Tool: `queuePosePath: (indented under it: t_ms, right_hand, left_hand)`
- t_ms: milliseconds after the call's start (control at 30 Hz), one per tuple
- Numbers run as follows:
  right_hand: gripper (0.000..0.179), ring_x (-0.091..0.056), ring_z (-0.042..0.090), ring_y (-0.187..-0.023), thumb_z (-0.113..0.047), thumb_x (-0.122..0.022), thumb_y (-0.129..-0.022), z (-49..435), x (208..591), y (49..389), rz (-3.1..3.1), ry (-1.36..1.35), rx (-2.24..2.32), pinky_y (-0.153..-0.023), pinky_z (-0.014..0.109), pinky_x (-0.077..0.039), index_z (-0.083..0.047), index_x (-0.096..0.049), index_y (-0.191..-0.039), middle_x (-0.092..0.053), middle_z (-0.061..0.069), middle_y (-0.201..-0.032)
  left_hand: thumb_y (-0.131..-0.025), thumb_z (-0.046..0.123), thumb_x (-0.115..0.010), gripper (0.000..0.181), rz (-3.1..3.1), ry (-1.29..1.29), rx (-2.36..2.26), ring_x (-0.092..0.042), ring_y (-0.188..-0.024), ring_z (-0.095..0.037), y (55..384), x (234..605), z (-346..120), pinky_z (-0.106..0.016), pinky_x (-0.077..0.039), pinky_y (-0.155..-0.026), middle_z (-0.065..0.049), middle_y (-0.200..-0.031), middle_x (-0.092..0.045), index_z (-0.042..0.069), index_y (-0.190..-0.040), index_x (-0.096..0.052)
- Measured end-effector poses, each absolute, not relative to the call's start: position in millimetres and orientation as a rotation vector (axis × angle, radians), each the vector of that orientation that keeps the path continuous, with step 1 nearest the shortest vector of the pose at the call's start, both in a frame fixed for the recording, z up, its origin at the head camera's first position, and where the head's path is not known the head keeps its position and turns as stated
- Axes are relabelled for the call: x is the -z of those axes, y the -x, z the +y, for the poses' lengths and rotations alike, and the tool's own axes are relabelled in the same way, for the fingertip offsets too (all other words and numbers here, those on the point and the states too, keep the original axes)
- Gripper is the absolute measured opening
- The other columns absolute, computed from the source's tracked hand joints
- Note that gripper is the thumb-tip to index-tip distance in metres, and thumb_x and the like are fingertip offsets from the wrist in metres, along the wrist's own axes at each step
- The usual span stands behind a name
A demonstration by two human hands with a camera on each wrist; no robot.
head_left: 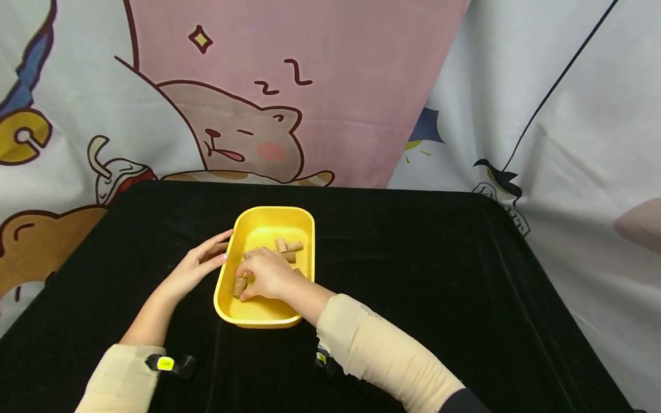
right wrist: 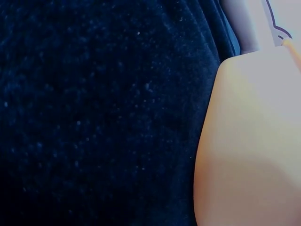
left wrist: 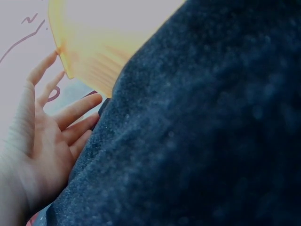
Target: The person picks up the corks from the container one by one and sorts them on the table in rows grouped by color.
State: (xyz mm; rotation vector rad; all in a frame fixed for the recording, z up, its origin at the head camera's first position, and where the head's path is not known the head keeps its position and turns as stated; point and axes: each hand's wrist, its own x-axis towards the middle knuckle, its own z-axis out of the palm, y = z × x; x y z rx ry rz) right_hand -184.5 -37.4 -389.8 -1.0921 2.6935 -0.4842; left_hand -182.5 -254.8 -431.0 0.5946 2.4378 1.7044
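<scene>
A yellow rectangular tray (head_left: 273,316) with rounded corners holds several short tan cylinders that look like corks (head_left: 290,256). Inside the tray, my right hand (head_left: 269,275) reaches over from the right, thumb and fingers pinching one cork (head_left: 238,288) near the left wall. Part of the cork group is hidden under that hand. My left hand (head_left: 192,269) is at the tray's left side, its fingers extended and fingertips touching the outer wall. In the left wrist view, the left hand (left wrist: 51,141) has its fingers spread beside the tray (left wrist: 89,66). The right wrist view does not show the right fingers.
A black cloth (head_left: 413,275) covers the table under the tray. Behind it hangs a curtain (head_left: 351,103) with a sleeping cartoon bear. Beige sleeves (head_left: 382,344) cover both forearms, with a small wrist device (head_left: 170,363) at the left one.
</scene>
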Motion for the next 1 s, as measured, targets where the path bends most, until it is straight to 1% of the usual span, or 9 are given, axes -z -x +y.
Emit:
queuePosePath:
  t_ms: [267,400,500,567,600,733,833,900,1000]
  right_hand:
    - [0.034,-0.046,0.008,-0.091,-0.042,-0.08,-0.076,-36.8,388.4,185.6,2.693,1.14,0.475,-0.086,0.028,-0.036,-0.026,-0.072,-0.105,-0.053,-0.014,-0.089]
    - [0.025,-0.047,0.007,-0.086,-0.037,-0.08,-0.077,-33.5,387.6,186.6,2.683,1.165,0.556,-0.086,0.03,-0.035,-0.027,-0.072,-0.099,-0.054,-0.016,-0.086]
    - [0.019,-0.047,0.005,-0.085,-0.035,-0.08,-0.078,-30.1,387.1,186.1,2.682,1.155,0.628,-0.097,0.04,-0.03,-0.029,-0.071,-0.093,-0.055,-0.02,-0.085]
    - [0.017,-0.046,0.005,-0.086,-0.035,-0.08,-0.077,-27.9,386.0,185.5,2.698,1.149,0.654,-0.1,0.053,-0.023,-0.031,-0.071,-0.091,-0.056,-0.023,-0.086]
    - [0.017,-0.046,0.004,-0.086,-0.035,-0.08,-0.077,-26.8,385.3,185.1,2.707,1.149,0.662,-0.1,0.059,-0.02,-0.031,-0.071,-0.09,-0.056,-0.024,-0.086]
    - [0.02,-0.045,0.005,-0.088,-0.037,-0.079,-0.078,-22.3,382.0,183.1,2.731,1.15,0.694,-0.093,0.066,-0.019,-0.03,-0.071,-0.095,-0.058,-0.023,-0.087]
    - [0.025,-0.045,0.007,-0.09,-0.035,-0.079,-0.08,-18.2,379.0,181.2,2.718,1.13,0.744,-0.094,0.065,-0.021,-0.028,-0.071,-0.102,-0.06,-0.019,-0.089]
    - [0.028,-0.045,0.007,-0.09,-0.034,-0.079,-0.08,-14.9,376.3,179.8,2.712,1.106,0.78,-0.093,0.068,-0.021,-0.027,-0.071,-0.106,-0.062,-0.016,-0.092]
    - [0.032,-0.045,0.008,-0.09,-0.032,-0.078,-0.08,-9.3,373.1,178.0,2.711,1.096,0.833,-0.095,0.057,-0.027,-0.025,-0.07,-0.11,-0.063,-0.011,-0.095]
  left_hand:
    - [-0.102,0.016,-0.047,0.052,2.426,-0.577,-1.711,-0.041,-0.126,-0.043,182.4,429.2,-255.0,-0.064,-0.033,-0.098,-0.025,-0.142,-0.041,0.011,-0.15,-0.03]
    - [-0.102,0.017,-0.047,0.052,2.424,-0.569,-1.709,-0.041,-0.126,-0.043,182.3,429.4,-255.4,-0.065,-0.033,-0.098,-0.026,-0.142,-0.04,0.011,-0.15,-0.03]
    - [-0.102,0.017,-0.047,0.052,2.425,-0.566,-1.701,-0.041,-0.127,-0.044,182.1,429.4,-255.4,-0.066,-0.033,-0.097,-0.026,-0.143,-0.039,0.011,-0.151,-0.029]
    - [-0.102,0.018,-0.047,0.052,2.421,-0.564,-1.7,-0.04,-0.127,-0.045,182.1,429.4,-255.3,-0.066,-0.032,-0.097,-0.026,-0.143,-0.039,0.011,-0.151,-0.029]
    - [-0.102,0.018,-0.046,0.052,2.421,-0.564,-1.698,-0.04,-0.127,-0.045,182.1,429.3,-255.2,-0.066,-0.032,-0.097,-0.026,-0.143,-0.038,0.011,-0.151,-0.029]
    - [-0.102,0.018,-0.046,0.052,2.413,-0.559,-1.702,-0.039,-0.127,-0.045,182.0,428.9,-254.9,-0.066,-0.032,-0.097,-0.026,-0.144,-0.038,0.012,-0.151,-0.029]
    - [-0.102,0.018,-0.046,0.052,2.408,-0.561,-1.705,-0.04,-0.127,-0.045,182.0,429.0,-255.0,-0.066,-0.033,-0.097,-0.026,-0.144,-0.038,0.012,-0.151,-0.028]
    - [-0.102,0.018,-0.045,0.052,2.406,-0.565,-1.708,-0.04,-0.127,-0.045,182.1,429.2,-255.1,-0.066,-0.033,-0.096,-0.026,-0.144,-0.038,0.012,-0.151,-0.028]
    - [-0.102,0.017,-0.045,0.052,2.403,-0.575,-1.712,-0.04,-0.127,-0.045,182.4,430.2,-255.4,-0.065,-0.034,-0.096,-0.026,-0.144,-0.038,0.011,-0.151,-0.028]
